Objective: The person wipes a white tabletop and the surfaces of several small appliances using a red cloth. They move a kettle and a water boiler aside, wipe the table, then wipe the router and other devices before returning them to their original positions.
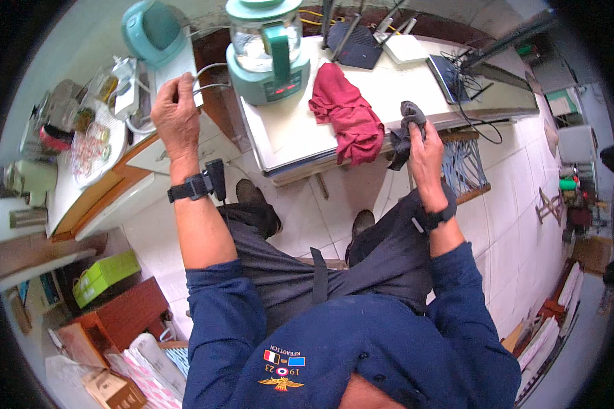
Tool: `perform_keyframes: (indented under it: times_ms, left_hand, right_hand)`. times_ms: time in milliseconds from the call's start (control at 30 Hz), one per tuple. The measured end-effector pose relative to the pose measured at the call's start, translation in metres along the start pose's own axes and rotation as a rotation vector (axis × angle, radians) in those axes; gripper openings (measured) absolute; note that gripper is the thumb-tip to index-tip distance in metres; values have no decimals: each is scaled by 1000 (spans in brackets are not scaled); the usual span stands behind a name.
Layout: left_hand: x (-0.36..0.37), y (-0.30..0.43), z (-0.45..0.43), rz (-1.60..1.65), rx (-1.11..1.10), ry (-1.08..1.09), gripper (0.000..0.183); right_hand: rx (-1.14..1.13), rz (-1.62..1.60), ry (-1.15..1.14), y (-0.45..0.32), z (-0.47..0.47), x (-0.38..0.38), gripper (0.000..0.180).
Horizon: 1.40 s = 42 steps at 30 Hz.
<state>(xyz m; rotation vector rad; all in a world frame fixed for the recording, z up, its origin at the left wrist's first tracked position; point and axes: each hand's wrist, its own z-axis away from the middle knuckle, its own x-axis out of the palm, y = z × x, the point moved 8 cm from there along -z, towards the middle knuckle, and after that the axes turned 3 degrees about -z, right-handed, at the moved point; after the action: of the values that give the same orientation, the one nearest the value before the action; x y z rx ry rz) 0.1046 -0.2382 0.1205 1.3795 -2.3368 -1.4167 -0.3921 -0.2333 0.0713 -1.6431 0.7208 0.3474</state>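
Note:
My right hand (425,156) grips a crumpled dark grey cloth (401,145) between thumb and fingers, at the front edge of the white table (281,138). To its left, a dark red cloth (345,115) lies rumpled on the table, its lower end hanging over the edge. My left hand (176,115) is raised near the corner of the side counter, with the fingers curled and thumb close to them. Grey cables (212,76) run right beside its fingertips; whether it holds one is unclear. A teal electric glass kettle (268,56) with clear liquid stands behind the red cloth.
Black router (355,45), white router (401,48) and a dark device with tangled cables (447,79) sit along the table's back. On the left counter are a teal jug (153,33), a power strip (127,87) and a white tray of small wrapped items (94,148). A folding stool (463,166) stands at right.

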Motion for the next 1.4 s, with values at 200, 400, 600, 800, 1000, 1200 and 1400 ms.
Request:
perform_keyframes:
  times_ms: [200, 400, 600, 800, 1000, 1200, 1400]
  left_hand:
    - [-5, 1, -2, 82, 15, 43, 25]
    - [-9, 2, -1, 48, 2, 42, 25]
    - [-12, 3, -4, 50, -9, 41, 22]
    - [-11, 3, -1, 52, -33, 4, 22]
    - [-18, -7, -2, 40, -66, 24, 24]
    - [-22, -10, -2, 41, -45, 35, 23]
    - [-27, -9, -5, 47, -56, 37, 24]
  right_hand:
    - [-665, 7, -170, -126, 44, 83, 48]
    - [-883, 296, -430, -137, 89, 222, 63]
    - [-896, 339, -432, -136, 86, 265, 58]
    - [-967, 404, -378, -159, 80, 284, 41]
    - [-1062, 357, -513, -152, 143, 235, 40]
    - [-999, 341, -470, -161, 114, 260, 32]
    - [-989, 385, -456, -167, 67, 301, 26]
